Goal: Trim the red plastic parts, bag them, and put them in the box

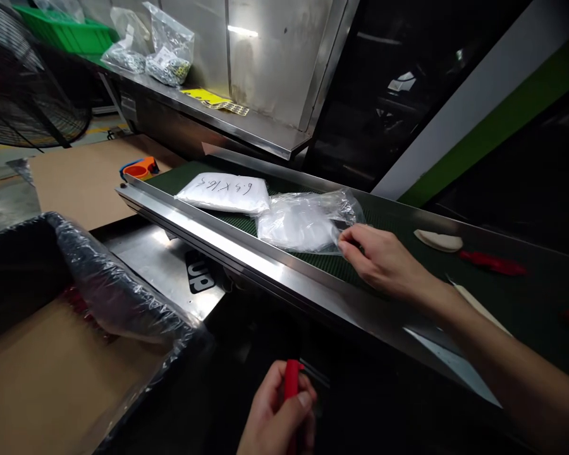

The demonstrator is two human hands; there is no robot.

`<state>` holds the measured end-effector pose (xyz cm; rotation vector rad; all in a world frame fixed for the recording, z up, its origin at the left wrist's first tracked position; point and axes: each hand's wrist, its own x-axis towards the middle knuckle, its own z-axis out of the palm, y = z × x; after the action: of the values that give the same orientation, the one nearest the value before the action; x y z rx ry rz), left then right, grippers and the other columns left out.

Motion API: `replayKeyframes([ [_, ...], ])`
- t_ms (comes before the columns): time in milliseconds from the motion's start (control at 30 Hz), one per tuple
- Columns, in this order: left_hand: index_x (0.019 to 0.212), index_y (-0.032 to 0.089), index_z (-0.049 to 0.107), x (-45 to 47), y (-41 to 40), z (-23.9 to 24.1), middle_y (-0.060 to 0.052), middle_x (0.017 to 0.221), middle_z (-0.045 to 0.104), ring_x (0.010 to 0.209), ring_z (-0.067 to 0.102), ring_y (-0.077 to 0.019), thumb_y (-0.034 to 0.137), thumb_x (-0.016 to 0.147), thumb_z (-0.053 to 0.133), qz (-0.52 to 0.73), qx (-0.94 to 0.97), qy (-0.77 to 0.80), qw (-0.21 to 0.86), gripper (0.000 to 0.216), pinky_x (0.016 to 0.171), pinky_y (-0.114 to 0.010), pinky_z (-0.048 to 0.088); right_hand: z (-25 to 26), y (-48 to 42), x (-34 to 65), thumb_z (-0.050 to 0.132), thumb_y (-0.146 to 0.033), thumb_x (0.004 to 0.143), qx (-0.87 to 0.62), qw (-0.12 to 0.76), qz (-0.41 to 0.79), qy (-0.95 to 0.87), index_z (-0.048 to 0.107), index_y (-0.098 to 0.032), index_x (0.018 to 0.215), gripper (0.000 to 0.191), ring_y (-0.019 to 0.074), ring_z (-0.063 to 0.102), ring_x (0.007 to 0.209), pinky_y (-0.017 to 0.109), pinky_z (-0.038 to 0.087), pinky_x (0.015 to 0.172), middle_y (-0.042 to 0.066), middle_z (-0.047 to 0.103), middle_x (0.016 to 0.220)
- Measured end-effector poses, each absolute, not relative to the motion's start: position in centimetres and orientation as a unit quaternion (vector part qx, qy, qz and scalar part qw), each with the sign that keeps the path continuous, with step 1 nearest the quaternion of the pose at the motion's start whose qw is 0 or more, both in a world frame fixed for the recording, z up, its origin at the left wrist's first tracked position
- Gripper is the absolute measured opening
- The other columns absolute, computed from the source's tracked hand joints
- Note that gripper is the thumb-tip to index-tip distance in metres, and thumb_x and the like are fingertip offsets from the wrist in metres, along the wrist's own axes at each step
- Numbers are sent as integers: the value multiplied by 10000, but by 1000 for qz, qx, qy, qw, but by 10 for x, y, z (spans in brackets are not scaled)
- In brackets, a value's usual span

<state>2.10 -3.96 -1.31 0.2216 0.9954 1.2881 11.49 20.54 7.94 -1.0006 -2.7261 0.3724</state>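
Observation:
My right hand [384, 259] reaches over a green ribbed conveyor belt [237, 221], thumb and fingers pinching the near right edge of a clear plastic bag [298, 221]. That bag lies loose and crumpled on the belt. Touching it on the left is a white packet [225, 193] with handwritten figures on it. Low in front of the belt, my left hand [279, 411] is closed around a narrow red plastic piece [291, 379] with a small tab near its top. The lower part of this piece is hidden by the fingers, so its kind cannot be made out.
Farther right on the belt lie a beige curved piece [439, 240] and a red piece [493, 262]. A metal rail [208, 227] edges the belt. At left stands a carton lined with black plastic [123, 291]; orange tape dispenser [140, 167] behind. A steel shelf [265, 133] holds bagged parts.

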Motion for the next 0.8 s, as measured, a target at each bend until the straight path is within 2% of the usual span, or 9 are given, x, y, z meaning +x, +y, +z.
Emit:
replayKeyframes([
  [100, 945, 179, 487, 18, -30, 8, 58, 621, 460, 448, 331, -42, 451, 827, 673, 583, 147, 482, 637, 351, 405, -166, 265, 86, 156, 129, 448, -364, 955, -328, 150, 271, -892, 555, -210, 849, 215, 122, 517, 682, 251, 415, 632, -6, 580, 777],
  [200, 994, 179, 517, 16, -23, 22, 6, 811, 566, 641, 487, -69, 350, 807, 738, 625, 208, 512, 552, 336, 580, -178, 414, 72, 109, 138, 540, -383, 913, -328, 153, 474, -803, 582, -206, 825, 202, 125, 556, 740, 245, 447, 665, 0, 599, 808],
  [267, 963, 179, 533, 16, -23, 23, -5, 879, 586, 764, 529, -95, 303, 795, 758, 630, 235, 511, 536, 308, 698, -197, 454, 55, 85, 142, 595, -415, 882, -355, 131, 586, -716, 587, -194, 808, 233, 128, 574, 763, 242, 461, 675, 7, 604, 826],
  [333, 902, 171, 529, 16, -27, 18, 3, 850, 579, 741, 514, -91, 287, 798, 753, 605, 245, 514, 556, 272, 677, -196, 446, 37, 69, 146, 632, -444, 860, -372, 113, 680, -621, 582, -183, 801, 272, 114, 556, 719, 230, 453, 642, 2, 590, 798],
  [400, 853, 167, 509, 17, -34, 10, 24, 761, 552, 635, 461, -66, 277, 811, 734, 570, 240, 527, 582, 254, 588, -182, 401, 22, 59, 151, 625, -449, 871, -362, 87, 731, -571, 578, -176, 805, 285, 99, 521, 685, 225, 437, 633, -8, 567, 755],
  [533, 849, 175, 463, 20, -46, -6, 33, 667, 545, 497, 413, -52, 283, 845, 666, 525, 178, 544, 630, 230, 476, -187, 318, 7, 48, 163, 490, -486, 947, -351, 58, 718, -599, 553, -183, 847, 326, 114, 516, 745, 252, 433, 699, -3, 560, 777],
  [633, 856, 175, 457, 23, -51, -13, 34, 671, 526, 502, 403, -56, 294, 855, 636, 523, 142, 564, 623, 215, 476, -190, 306, 1, 41, 175, 415, -495, 974, -386, 85, 647, -653, 516, -193, 836, 347, 119, 480, 726, 253, 413, 655, -1, 528, 779],
  [800, 883, 200, 441, 34, -54, -15, 42, 720, 490, 520, 369, -66, 316, 886, 571, 513, 160, 600, 593, 174, 478, -201, 287, -9, 23, 192, 410, -468, 977, -442, 124, 539, -706, 510, -202, 827, 321, 122, 487, 691, 246, 427, 603, -1, 530, 755],
])
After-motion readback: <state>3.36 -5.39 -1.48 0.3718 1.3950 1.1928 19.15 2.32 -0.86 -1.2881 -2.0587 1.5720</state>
